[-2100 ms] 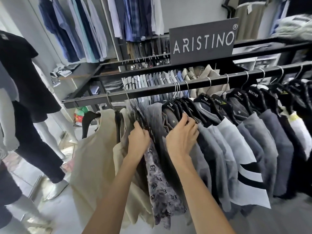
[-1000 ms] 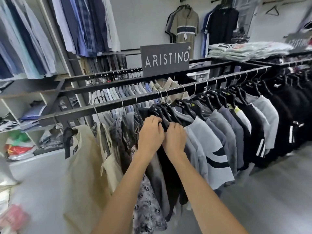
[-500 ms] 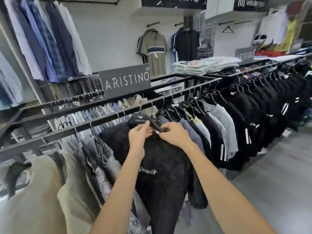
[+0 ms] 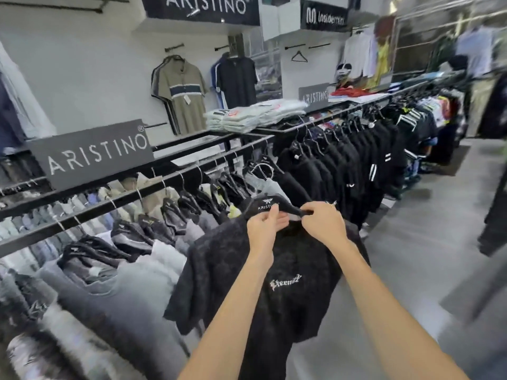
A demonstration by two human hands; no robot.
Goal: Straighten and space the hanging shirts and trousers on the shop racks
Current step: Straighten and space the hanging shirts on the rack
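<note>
Since the frame half a second before, one black shirt [image 4: 288, 292] had swung out from the rail [image 4: 164, 181] to face front, just right of the grey shirts [image 4: 153, 267]. One hanger [image 4: 267, 205] carried it. The left hand [image 4: 263, 230] pinched the hanger at the collar, and the right hand [image 4: 325, 224] had its fingers [image 4: 308, 209] clenched on the hanger's right end. Behind the rail, two polo shirts [image 4: 182, 91] hung on the wall [image 4: 96, 78].

arms: two, bare (as far as the frame shows) | left hand [image 4: 264, 227]: bare | right hand [image 4: 325, 224]: bare

White wall [image 4: 90, 67], grey floor [image 4: 417, 242], dark ARISTINO sign [image 4: 93, 156], folded white stacks [image 4: 255, 113] behind.
</note>
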